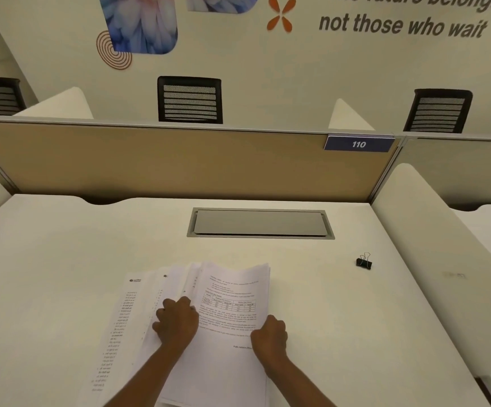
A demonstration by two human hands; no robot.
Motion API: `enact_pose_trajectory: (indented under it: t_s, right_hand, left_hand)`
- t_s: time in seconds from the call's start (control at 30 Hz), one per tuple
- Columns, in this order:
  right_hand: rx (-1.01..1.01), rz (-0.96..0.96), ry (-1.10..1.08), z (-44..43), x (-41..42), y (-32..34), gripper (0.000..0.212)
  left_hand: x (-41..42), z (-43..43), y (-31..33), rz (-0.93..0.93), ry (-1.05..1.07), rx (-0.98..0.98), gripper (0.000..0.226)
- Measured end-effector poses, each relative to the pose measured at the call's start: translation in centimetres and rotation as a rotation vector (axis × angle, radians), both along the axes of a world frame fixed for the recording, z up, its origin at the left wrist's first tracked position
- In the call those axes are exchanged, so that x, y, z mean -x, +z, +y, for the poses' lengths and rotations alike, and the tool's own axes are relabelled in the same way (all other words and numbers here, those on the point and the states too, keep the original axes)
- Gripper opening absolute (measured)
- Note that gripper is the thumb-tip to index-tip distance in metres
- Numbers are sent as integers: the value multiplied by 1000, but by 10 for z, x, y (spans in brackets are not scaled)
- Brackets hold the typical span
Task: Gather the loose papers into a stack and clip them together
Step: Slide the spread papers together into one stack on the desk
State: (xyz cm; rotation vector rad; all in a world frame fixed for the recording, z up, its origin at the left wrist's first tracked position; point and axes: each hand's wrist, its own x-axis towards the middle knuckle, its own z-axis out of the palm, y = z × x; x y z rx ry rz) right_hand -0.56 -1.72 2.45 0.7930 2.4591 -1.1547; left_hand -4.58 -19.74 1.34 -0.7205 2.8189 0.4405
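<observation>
Head view looks down on my two hands working a pile of printed papers (232, 304) that lies on the white counter (47, 259), close to its near edge and a little left of its middle. My left hand (176, 321) rests on the left part of the pile with its fingers curled down onto the sheets, pressing at the seam where the upper pages overlap the ones fanned out beneath them. My right hand (269, 337) sits at the right edge of the top sheet, fingers bent over that edge; whether the fingertips actually pinch the paper or only push against it, I cannot tell. The top sheet carries typed paragraphs and a small table, and its far edge lifts slightly off the counter. More sheets spread out to the left from under it, the leftmost one (115, 327) showing a column of short printed lines, so the pages are not squared up.

A black binder clip (364, 262) with its wire handles raised stands alone on the counter toward the right edge, well apart from the papers and from both my hands. Beyond the pile, near the far edge, a grey cable flap (260, 223) is set flush into the counter. Behind that rises a tan partition (165, 163) bearing a blue tag (358, 143) that reads 110.
</observation>
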Motion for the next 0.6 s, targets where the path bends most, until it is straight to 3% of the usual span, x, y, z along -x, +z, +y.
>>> enact_pose_trajectory:
  t_s: [0.23,0.4,0.6]
  right_hand:
    - [237,23,-90,-2,3,5,12]
    - [375,23,-135,-3,6,-1,28]
    - [459,137,-117,-2,4,6,45]
  left_hand:
    - [3,-6,-1,39,10,-104,29]
    - [4,-5,-2,43,81,-152,27]
    - [0,-9,-6,262,94,-430,27]
